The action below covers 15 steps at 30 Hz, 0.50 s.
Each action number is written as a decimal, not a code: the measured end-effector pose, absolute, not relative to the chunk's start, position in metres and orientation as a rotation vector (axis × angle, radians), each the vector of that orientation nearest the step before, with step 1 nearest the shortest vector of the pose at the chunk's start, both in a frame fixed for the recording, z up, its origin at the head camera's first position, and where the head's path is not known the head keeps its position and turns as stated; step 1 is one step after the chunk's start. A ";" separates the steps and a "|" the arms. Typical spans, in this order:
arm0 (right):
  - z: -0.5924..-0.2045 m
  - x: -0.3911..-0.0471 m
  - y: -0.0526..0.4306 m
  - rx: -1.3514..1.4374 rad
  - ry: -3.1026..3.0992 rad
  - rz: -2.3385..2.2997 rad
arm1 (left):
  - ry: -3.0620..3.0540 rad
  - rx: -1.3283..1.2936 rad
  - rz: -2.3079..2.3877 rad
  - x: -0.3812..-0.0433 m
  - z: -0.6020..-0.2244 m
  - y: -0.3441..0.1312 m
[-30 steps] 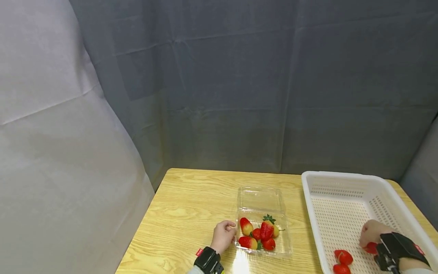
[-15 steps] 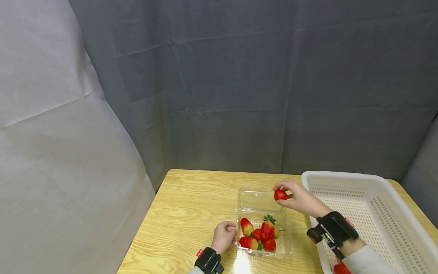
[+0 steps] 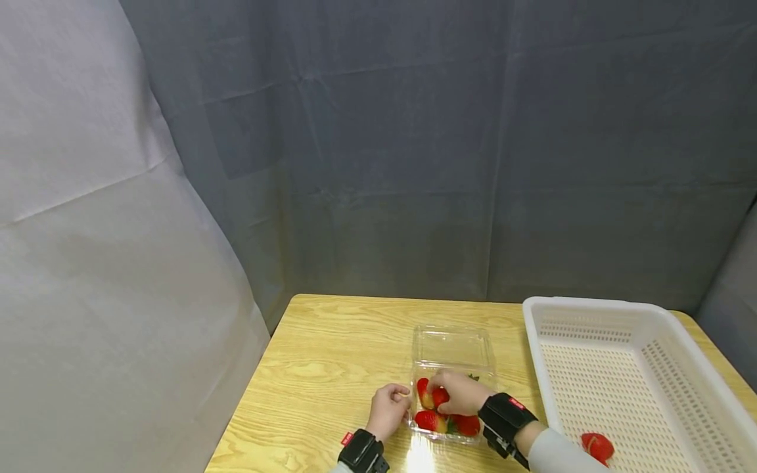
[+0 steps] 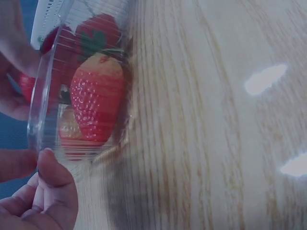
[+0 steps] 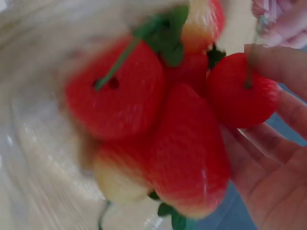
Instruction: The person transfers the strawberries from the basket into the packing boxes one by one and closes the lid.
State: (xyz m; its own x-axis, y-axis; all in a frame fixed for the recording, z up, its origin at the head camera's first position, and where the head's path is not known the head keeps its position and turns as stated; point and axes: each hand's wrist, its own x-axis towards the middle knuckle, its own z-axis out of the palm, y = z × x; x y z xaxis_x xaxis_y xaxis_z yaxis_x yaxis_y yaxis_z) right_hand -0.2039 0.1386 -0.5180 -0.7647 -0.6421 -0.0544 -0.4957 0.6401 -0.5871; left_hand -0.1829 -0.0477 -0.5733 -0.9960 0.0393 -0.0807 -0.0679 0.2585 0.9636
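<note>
A clear plastic clamshell box (image 3: 491, 378) lies with its lid (image 3: 452, 345) folded back, holding several red and yellowish strawberries (image 5: 189, 153). My left hand (image 3: 387, 412) pinches the box's left rim between thumb and finger, which the left wrist view (image 4: 48, 191) shows close up. Over the fruit, my right hand (image 3: 464, 393) grips a round red strawberry (image 5: 240, 91) by its sides, with a thin stem on it. In the head view that hand covers part of the box and some of the strawberries.
To the right stands a large white perforated basket (image 3: 535, 355) with raised walls, with red strawberries (image 3: 597, 447) near its front. A wooden table (image 3: 331, 355) carries both containers. Grey cloth (image 3: 384, 164) hangs behind, and pale cloth (image 3: 89, 295) on the left.
My right hand has left the basket with a strawberry and crossed leftward, over the lid, down into the clamshell box. My left hand has stayed at the box's rim.
</note>
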 end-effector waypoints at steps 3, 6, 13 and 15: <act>-0.525 -0.202 0.137 -0.893 2.578 -0.808 | 2.423 -0.023 1.866 -0.184 -0.575 -0.047; -0.529 -0.202 0.138 -0.863 2.567 -0.791 | 2.424 -0.022 1.867 -0.185 -0.575 -0.048; -0.501 -0.208 0.153 -0.879 2.597 -0.923 | 2.416 -0.026 1.867 -0.183 -0.570 -0.048; -0.482 -0.212 0.168 -0.877 2.672 -0.975 | 2.399 -0.027 1.878 -0.183 -0.570 -0.048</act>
State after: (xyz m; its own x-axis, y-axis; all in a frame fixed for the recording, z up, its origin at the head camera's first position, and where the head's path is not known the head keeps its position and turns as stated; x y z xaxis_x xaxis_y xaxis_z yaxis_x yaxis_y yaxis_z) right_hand -0.2124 0.1679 -0.4822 -0.8140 -0.5793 0.0438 -0.4713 0.6145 -0.6327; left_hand -0.1827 -0.0481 -0.5701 -0.9954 0.0440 -0.0854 -0.0723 0.2419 0.9676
